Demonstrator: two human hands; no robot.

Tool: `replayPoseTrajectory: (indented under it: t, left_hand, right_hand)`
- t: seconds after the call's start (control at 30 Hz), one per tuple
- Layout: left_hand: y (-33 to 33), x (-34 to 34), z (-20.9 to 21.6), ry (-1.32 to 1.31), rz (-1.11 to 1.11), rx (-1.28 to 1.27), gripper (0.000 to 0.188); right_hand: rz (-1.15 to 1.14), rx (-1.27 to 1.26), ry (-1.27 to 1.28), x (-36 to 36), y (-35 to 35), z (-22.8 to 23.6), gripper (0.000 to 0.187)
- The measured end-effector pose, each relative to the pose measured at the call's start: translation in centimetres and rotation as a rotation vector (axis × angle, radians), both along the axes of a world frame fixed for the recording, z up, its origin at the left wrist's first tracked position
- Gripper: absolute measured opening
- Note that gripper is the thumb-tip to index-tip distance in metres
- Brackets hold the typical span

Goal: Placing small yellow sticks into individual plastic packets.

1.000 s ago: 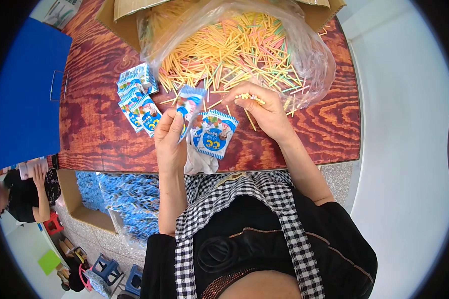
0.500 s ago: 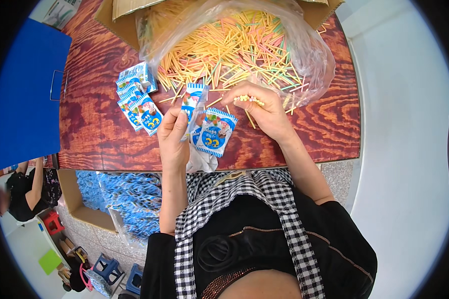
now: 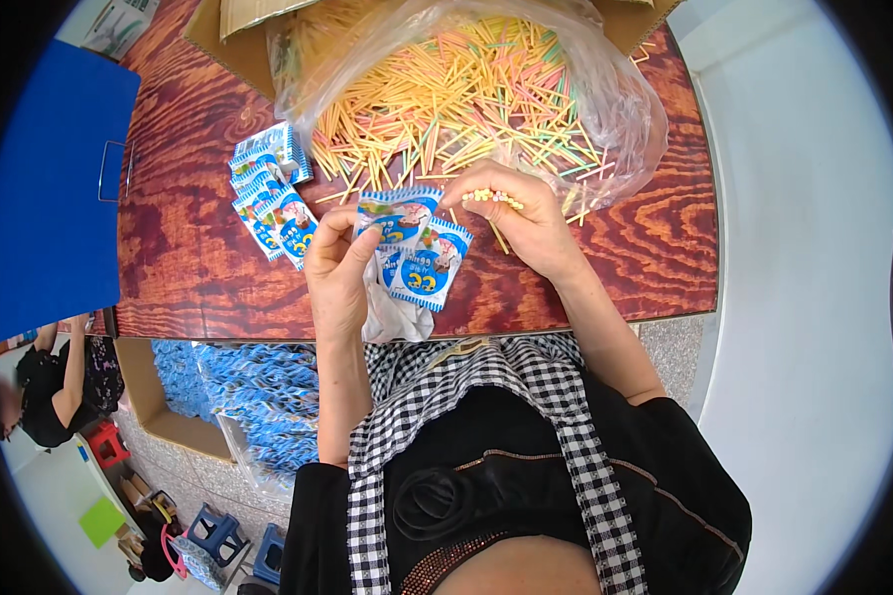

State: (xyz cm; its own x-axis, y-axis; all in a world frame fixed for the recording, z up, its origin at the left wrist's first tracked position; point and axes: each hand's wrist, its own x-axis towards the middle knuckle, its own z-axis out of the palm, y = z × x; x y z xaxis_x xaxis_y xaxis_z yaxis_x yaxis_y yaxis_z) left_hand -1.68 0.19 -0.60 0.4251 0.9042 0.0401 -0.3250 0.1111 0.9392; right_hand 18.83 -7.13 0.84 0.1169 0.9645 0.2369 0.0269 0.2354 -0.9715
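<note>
My left hand [image 3: 337, 273] pinches a small blue-and-white packet [image 3: 403, 220] at its left side, with the striped edge upward. In my closed right hand [image 3: 531, 226] is a bunch of thin pastel sticks [image 3: 492, 198], their ends showing above the fingers. The right fingertips are close to the packet's upper right corner; whether they touch it I cannot tell. Below the held packet lie more packets [image 3: 437, 266] like it, on a crumpled white sheet or cloth [image 3: 399, 319]. Further left, several filled-looking packets [image 3: 294, 222] overlap in a pile.
A heap of yellow, pink and green sticks [image 3: 437, 89] spills from a clear plastic bag [image 3: 637, 129] in a cardboard box [image 3: 230, 58]. Below the wooden table [image 3: 189, 248] stands a box of blue packets [image 3: 268, 382]. Another person [image 3: 55, 382] is at far left.
The packet in my left hand has turned from nearly edge-on to showing its broad printed face, and its top has come closer to my right fingers. My right hand has barely moved.
</note>
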Motion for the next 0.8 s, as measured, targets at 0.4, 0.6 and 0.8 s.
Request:
replayPoseTrajectory:
  t: [0.4,0.6,0.8]
  left_hand:
    - [-0.1,-0.3,-0.9,0.017,-0.060,-0.126,0.012]
    - [-0.3,-0.1,-0.8,0.028,-0.049,-0.138,0.011]
    - [-0.5,0.0,-1.1,0.008,-0.065,-0.138,0.014]
  right_hand:
    - [-0.222,-0.265,0.130,2.1,1.3,-1.4,0.016]
    - [-0.412,-0.394,-0.025,6.2,3.2,-3.1,0.023]
    - [-0.584,-0.211,-0.789,8.3,3.0,-3.3,0.024]
